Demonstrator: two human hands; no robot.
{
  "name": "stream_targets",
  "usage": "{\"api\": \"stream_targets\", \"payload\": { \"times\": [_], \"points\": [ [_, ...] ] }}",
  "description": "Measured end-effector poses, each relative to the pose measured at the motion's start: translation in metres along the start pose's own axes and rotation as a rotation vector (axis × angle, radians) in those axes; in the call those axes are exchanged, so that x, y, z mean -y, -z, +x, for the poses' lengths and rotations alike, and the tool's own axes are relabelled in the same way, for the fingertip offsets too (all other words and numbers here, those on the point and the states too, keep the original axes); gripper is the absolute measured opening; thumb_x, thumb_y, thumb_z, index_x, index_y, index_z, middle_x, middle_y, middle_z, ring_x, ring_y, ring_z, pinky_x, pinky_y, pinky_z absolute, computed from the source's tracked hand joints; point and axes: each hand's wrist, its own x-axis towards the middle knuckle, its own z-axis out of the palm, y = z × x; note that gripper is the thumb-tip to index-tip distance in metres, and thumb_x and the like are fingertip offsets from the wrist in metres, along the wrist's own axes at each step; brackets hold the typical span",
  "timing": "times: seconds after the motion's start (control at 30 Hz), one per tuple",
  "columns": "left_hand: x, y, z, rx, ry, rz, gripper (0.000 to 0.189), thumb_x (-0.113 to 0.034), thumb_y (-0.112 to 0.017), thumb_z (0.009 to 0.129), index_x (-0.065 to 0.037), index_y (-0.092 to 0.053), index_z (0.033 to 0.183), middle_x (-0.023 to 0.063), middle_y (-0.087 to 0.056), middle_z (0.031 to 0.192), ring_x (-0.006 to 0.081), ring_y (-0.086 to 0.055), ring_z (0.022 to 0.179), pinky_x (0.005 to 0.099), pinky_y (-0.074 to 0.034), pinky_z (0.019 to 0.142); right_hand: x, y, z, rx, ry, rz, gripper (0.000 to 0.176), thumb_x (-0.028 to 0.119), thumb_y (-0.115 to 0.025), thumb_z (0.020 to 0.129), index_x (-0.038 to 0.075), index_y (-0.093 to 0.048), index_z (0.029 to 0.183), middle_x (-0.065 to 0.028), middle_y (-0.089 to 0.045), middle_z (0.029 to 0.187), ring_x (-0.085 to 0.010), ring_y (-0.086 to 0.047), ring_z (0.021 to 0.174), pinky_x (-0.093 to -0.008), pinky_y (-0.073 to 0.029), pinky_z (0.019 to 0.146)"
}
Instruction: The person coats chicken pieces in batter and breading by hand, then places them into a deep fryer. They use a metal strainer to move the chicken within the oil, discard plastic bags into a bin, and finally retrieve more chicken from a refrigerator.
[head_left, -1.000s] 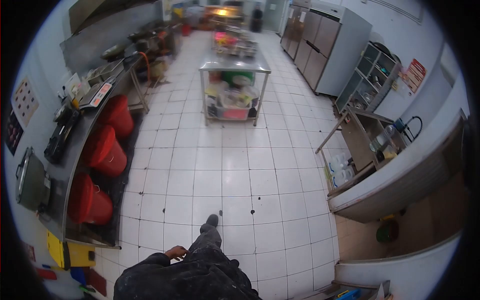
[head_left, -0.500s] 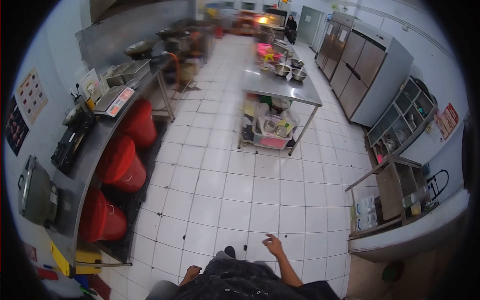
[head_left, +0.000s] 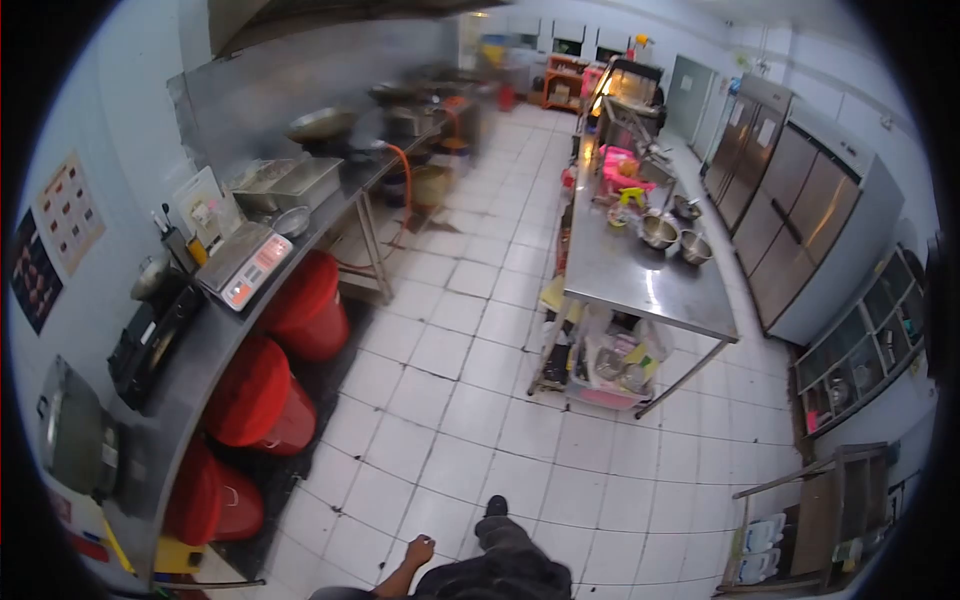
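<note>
My left hand (head_left: 420,549) hangs beside my dark clothing above the white tiled floor, its fingers curled in. What it may hold is hidden or too small to name; a pale speck shows by the fingertips. No worktop or other object is in contact with it. My right hand is out of view. One dark shoe (head_left: 497,506) shows ahead of my body.
On the left runs a steel counter (head_left: 222,325) bearing a scale (head_left: 248,264), a burner (head_left: 155,335) and a large pot (head_left: 75,430), with red bins (head_left: 262,400) beneath. A steel table (head_left: 645,285) with bowls (head_left: 660,232) stands ahead; fridges (head_left: 800,215) line the right wall.
The view has swung left and nearer the counter and table, which now sit further right in view. My right hand has dropped out of sight. One foot has stepped forward.
</note>
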Motion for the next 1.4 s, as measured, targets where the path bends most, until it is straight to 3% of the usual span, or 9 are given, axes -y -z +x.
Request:
{"api": "stream_targets", "payload": {
  "times": [0.17,0.23,0.27,0.5,0.73,0.97,1.1,1.33,1.4],
  "points": [
    [-0.064,0.047,0.058,-0.158,0.259,0.019,0.033,-0.022,-0.045,0.08,-0.002,-0.049,0.106,0.0232,-0.051,0.104,0.0386,-0.051,0.095,0.0451,-0.044,0.078,0.139,0.134,0.239,-0.218,0.301,-0.181,0.042,0.043,-0.047,0.076,0.004,-0.065,0.077,-0.0171,-0.062,0.085,-0.0329,-0.058,0.085,-0.0424,-0.045,0.074],
    [-0.064,0.057,0.093,-0.237,0.236,0.024,0.035,-0.023,-0.046,0.08,-0.004,-0.045,0.11,0.0224,-0.05,0.103,0.0388,-0.051,0.095,0.0474,-0.044,0.076,0.273,0.269,0.252,-0.362,0.395,0.035,0.047,0.042,-0.05,0.076,0.004,-0.059,0.102,-0.0192,-0.057,0.104,-0.0341,-0.052,0.101,-0.0398,-0.039,0.089],
    [-0.063,0.06,0.111,-0.219,0.35,0.021,0.038,-0.026,-0.048,0.08,-0.006,-0.044,0.112,0.0224,-0.05,0.103,0.0395,-0.053,0.093,0.0482,-0.045,0.074,0.335,0.325,0.263,-0.444,0.482,0.169,0.044,0.033,-0.054,0.076,0.004,-0.053,0.109,-0.0124,-0.064,0.075,-0.0249,-0.063,0.069,-0.0357,-0.048,0.069],
    [-0.052,0.072,0.282,-0.001,0.53,0.267,0.032,-0.034,-0.052,0.077,-0.006,-0.056,0.092,0.017,-0.059,0.089,0.0361,-0.058,0.087,0.0461,-0.047,0.068,0.642,0.586,0.286,-0.424,0.668,0.569,0.038,0.022,-0.056,0.076,0.002,-0.055,0.109,-0.0123,-0.064,0.078,-0.0192,-0.062,0.07,-0.0284,-0.048,0.062],
    [-0.137,0.213,0.509,0.123,0.074,0.234,0.026,-0.023,-0.051,0.071,-0.002,-0.063,0.079,0.0207,-0.062,0.086,0.038,-0.058,0.087,0.0439,-0.048,0.073,0.598,0.56,0.363,-0.315,0.293,0.07,0.044,0.04,-0.053,0.075,0.007,-0.059,0.105,-0.0193,-0.057,0.105,-0.0348,-0.052,0.102,-0.0386,-0.04,0.087],
    [-0.356,0.404,0.828,-0.1,0.21,0.011,0.033,-0.016,-0.049,0.071,-0.008,-0.057,0.102,0.0205,-0.058,0.101,0.0334,-0.055,0.097,0.0377,-0.044,0.084,0.573,0.58,0.396,-0.087,-0.08,0.15,0.05,0.046,-0.052,0.073,0.006,-0.06,0.101,-0.0201,-0.057,0.102,-0.0336,-0.054,0.097,-0.0412,-0.043,0.082],
    [-0.424,0.44,0.986,-0.177,0.216,-0.417,0.022,-0.009,-0.05,0.078,-0.007,-0.052,0.101,0.0081,-0.055,0.075,0.0192,-0.059,0.06,0.0304,-0.046,0.041,0.627,0.669,0.482,-0.062,-0.086,0.161,0.046,0.044,-0.052,0.074,0.005,-0.061,0.096,-0.0198,-0.058,0.1,-0.0334,-0.055,0.094,-0.0416,-0.044,0.079],
    [-0.594,0.445,1.058,0.062,0.272,-0.585,0.02,-0.012,-0.054,0.078,-0.004,-0.053,0.096,0.008,-0.055,0.075,0.0185,-0.058,0.06,0.0309,-0.049,0.047,0.827,0.961,0.787,-0.636,0.505,-0.069,0.033,0.032,-0.052,0.078,0.007,-0.057,0.098,-0.0174,-0.061,0.088,-0.0302,-0.059,0.078,-0.0397,-0.047,0.068],
    [-0.574,0.412,1.1,0.074,0.344,-0.584,0.023,-0.017,-0.052,0.078,-0.002,-0.055,0.096,0.0109,-0.058,0.076,0.0196,-0.06,0.062,0.032,-0.05,0.048,0.953,1.115,0.747,-0.574,0.502,0.554,0.041,0.025,-0.056,0.077,0.002,-0.052,0.112,-0.0146,-0.062,0.078,-0.0204,-0.062,0.069,-0.0315,-0.047,0.063]
  ]
}}
